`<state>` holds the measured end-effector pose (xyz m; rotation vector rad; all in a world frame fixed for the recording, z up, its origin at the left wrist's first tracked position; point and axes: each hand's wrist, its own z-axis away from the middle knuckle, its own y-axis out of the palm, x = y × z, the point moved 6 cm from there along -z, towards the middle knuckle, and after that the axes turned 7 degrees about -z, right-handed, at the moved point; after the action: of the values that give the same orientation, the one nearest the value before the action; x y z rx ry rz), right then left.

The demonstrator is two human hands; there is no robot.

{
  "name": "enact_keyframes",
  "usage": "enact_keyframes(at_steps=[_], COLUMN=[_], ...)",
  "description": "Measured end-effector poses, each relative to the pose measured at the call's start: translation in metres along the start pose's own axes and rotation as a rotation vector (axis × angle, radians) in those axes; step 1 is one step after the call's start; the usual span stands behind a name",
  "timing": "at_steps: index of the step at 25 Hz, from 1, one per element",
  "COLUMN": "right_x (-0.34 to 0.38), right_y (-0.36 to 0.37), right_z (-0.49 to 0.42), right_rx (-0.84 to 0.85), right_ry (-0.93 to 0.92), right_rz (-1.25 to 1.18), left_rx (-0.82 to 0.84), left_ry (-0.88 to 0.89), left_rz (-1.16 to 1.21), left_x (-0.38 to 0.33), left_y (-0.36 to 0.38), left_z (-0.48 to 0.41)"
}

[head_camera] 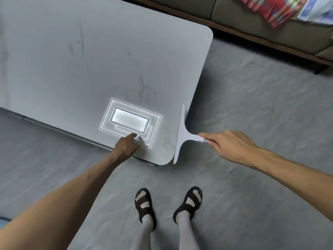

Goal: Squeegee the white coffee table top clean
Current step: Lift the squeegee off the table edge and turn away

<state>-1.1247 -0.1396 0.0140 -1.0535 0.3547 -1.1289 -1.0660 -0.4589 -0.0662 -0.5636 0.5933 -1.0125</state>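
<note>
The white coffee table top (90, 60) fills the upper left, with faint grey veins and a bright reflection of a ceiling light near its front right corner. A white squeegee (182, 136) stands with its long blade along the table's right edge, near the front corner. My right hand (227, 143) is shut on the squeegee's handle, out past the edge over the floor. My left hand (128, 145) rests on the table top at the front edge, fingers curled down against the surface, holding nothing that I can see.
A grey sofa (261, 20) with a dark wooden base runs along the top right, with a red plaid cloth (273, 9) and a pale blue cloth lying on it. Grey stone-look floor (252, 105) surrounds the table. My feet in dark sandals (146, 206) stand near the front corner.
</note>
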Motion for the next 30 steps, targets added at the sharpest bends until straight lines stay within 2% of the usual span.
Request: enact_keyframes(at_steps=[2,4,5,9,12,14,16,20,25,30], right_x=[0.043,0.077,0.095,0.177,0.244,0.277,0.307,0.344,0.365,0.398], right_y=[-0.025,-0.048,-0.062,-0.112,-0.16,-0.188,-0.215,-0.253,-0.271,-0.235], right_z=[-0.011,-0.02,-0.023,-0.008,0.008,0.017,0.027,0.055,0.13,0.221], right_rx=[-0.022,0.002,0.013,0.087,0.231,0.307,0.353,0.354,0.396,0.57], right_ry=[-0.025,0.103,0.192,0.501,0.474,0.409,0.313,0.08,-0.218,-0.314], right_rz=[-0.014,-0.171,-0.326,-1.231,-1.529,-1.63,-1.59,-1.283,-1.1,-0.93], left_rx=[0.027,0.023,-0.005,-0.117,-0.138,-0.136,-0.114,-0.106,-0.354,-0.453], left_ry=[-0.021,-0.006,-0.001,0.025,0.065,0.08,0.105,0.108,-0.011,-0.194], left_rz=[0.101,0.155,0.198,0.378,0.506,0.57,0.668,0.856,1.073,1.132], left_x=[0.012,0.014,0.016,0.032,0.041,0.041,0.04,0.025,-0.012,-0.016], left_y=[-0.023,-0.053,-0.076,-0.163,-0.214,-0.239,-0.258,-0.263,-0.227,-0.152], left_z=[0.022,0.042,0.057,0.126,0.187,0.223,0.258,0.329,0.426,0.533])
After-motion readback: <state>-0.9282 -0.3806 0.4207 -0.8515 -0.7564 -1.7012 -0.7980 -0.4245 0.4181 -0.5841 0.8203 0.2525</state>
